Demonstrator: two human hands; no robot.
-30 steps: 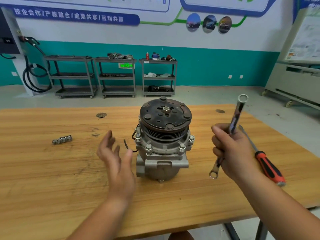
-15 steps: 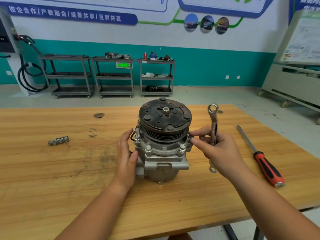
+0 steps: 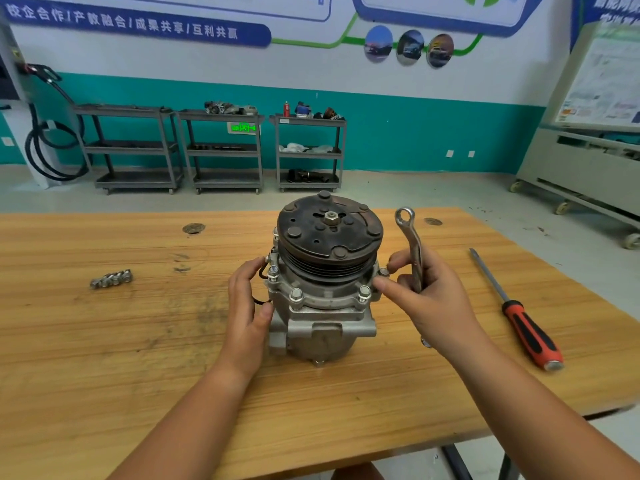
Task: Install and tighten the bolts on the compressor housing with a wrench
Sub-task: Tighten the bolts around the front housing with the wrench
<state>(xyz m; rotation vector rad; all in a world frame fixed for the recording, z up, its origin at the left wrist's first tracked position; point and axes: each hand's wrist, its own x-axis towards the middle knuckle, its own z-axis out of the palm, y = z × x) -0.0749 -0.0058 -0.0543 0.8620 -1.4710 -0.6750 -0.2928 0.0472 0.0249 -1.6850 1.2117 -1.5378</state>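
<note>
The compressor (image 3: 325,282) stands upright on the wooden workbench (image 3: 104,358), roughly midway between its left and right edges and a little nearer the far edge than the near one, pulley face up, so the ring of flange bolts around the housing can be reached from above and from the sides. The left hand (image 3: 247,306) is cupped against the housing's left side, fingers together and curled onto the flange and thumb pressed low on the casting; this looks like a bracing grip, meant to stop the body turning or sliding when a bolt is worked. The right hand (image 3: 429,299) does two jobs at once: the ring wrench (image 3: 414,251) is tucked upright in the palm under the curled rear fingers, its ring end pointing up and clear of the work, while the thumb and forefinger pinch the bolt (image 3: 383,271) on the flange's right side. That suggests the bolt is being run in by hand first, with the wrench kept ready for tightening, though how far it is threaded cannot be told. Other bolt heads already sit along the front of the flange. A small cluster of spare bolts (image 3: 110,278) lies towards the left edge, and a red-handled screwdriver (image 3: 516,313) lies near the right edge, both well apart from the hands.
</note>
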